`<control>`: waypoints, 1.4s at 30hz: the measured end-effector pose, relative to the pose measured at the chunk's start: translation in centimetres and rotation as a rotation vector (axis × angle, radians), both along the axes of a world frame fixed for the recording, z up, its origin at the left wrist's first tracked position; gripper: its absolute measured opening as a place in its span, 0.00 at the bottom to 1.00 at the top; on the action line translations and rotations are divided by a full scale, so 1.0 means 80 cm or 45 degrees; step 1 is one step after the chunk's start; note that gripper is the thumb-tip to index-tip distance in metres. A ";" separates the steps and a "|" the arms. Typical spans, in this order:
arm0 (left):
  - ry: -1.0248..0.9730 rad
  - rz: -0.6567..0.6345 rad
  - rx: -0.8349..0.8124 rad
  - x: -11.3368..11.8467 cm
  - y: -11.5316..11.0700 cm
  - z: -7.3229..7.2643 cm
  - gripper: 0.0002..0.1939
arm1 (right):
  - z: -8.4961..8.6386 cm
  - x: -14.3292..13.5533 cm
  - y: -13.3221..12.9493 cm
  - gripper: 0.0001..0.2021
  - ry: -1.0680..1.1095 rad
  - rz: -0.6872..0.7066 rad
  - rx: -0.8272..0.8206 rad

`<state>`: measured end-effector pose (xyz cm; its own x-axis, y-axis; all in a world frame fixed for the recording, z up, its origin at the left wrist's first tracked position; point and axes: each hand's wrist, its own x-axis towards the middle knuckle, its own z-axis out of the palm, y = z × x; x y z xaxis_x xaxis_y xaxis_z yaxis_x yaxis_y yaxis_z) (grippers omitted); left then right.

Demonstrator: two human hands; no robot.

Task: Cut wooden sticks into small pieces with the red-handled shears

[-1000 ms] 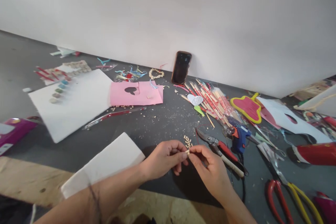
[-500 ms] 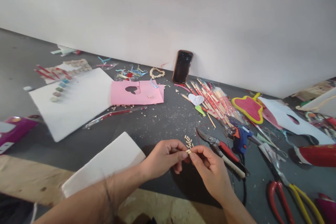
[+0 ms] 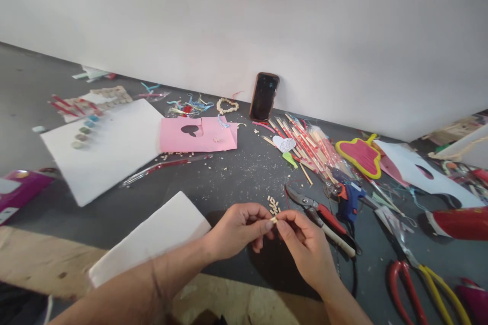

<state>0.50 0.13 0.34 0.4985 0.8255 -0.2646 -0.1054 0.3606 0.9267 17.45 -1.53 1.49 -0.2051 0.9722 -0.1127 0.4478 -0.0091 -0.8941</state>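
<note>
A single view looks out from the wearer's head, facing forward and steeply down along both forearms [image 3: 179, 264] from above the near side of the tabletop [image 3: 224, 177]. The left hand [image 3: 242, 228] and right hand [image 3: 305, 241] sit closest to the middle of its lower half, within arm's reach of the lens. Below them it takes in the wooden strip [image 3: 229, 297] along the near edge. The far wall [image 3: 229, 25] fills the upper part, and its seam with the tabletop slopes down from left to right. The upright phone [image 3: 264, 96] faces the camera from far centre. The wide field cuts off a purple box [image 3: 28, 190] at left and a red cylinder [image 3: 461, 223] at right.
</note>
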 end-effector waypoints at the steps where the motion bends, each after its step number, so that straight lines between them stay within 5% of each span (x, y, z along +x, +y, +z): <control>1: 0.004 -0.004 -0.001 0.000 0.000 0.000 0.14 | 0.000 0.000 0.000 0.10 0.006 0.001 -0.009; 23: 0.027 -0.054 -0.081 0.000 0.001 -0.009 0.17 | -0.004 0.000 0.005 0.10 -0.074 0.048 0.006; 42: 0.126 -0.091 -0.069 0.002 0.000 -0.002 0.13 | 0.002 -0.002 0.009 0.12 0.075 0.019 -0.199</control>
